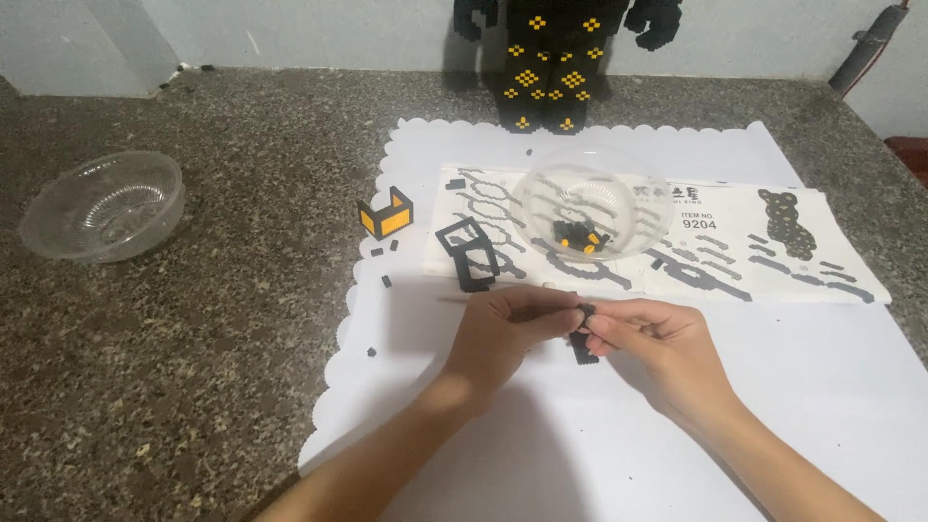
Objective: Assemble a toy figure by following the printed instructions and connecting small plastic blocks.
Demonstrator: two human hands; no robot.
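Head view, steeply down, close.

speckled stone counter [242, 367] (white mat [580, 454], glass bowl [101, 206])

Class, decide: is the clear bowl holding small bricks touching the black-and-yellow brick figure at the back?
Apart. The head view shows white paper between the clear bowl rim and the brick figure feet.

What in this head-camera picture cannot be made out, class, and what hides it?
- Black brick figure: head cut off by the top edge.
- Small black piece: shape mostly hidden by both hands' fingers.
- Bricks in the clear bowl: too small to count.
- Instruction sheet: partly hidden under that bowl.
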